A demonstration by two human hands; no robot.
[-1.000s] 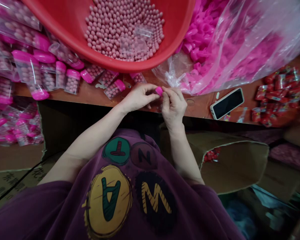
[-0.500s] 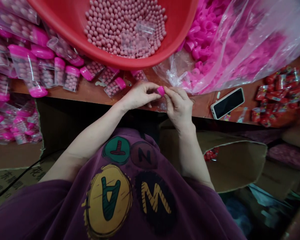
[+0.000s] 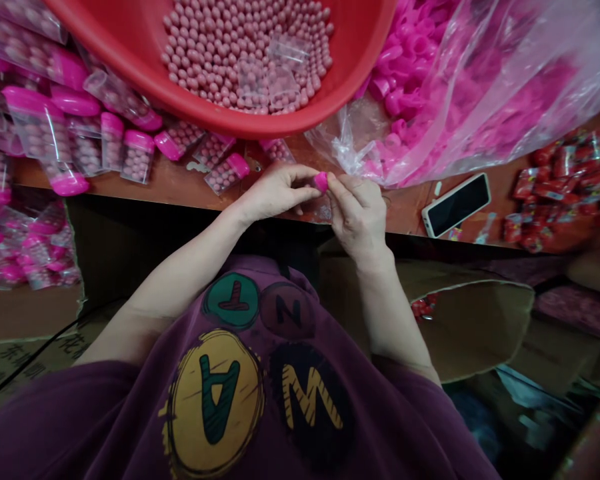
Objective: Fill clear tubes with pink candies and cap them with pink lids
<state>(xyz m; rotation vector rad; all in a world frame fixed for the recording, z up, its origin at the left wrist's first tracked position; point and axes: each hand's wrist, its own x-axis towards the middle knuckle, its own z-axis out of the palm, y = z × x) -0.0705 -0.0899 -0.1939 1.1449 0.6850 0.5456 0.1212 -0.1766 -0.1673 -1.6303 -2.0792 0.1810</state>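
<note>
Person's arms bare, left forearm reaching in on a long diagonal, right forearm steeper, both converging at mid-body. Left hand and right hand held close, wrists slightly bent, fingers curled, left fingertips and right fingertips pinching in from opposite sides, nearly meeting

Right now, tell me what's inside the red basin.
The red basin holds pink balls and small clear plastic bags; the balls hide its bottom.
</note>
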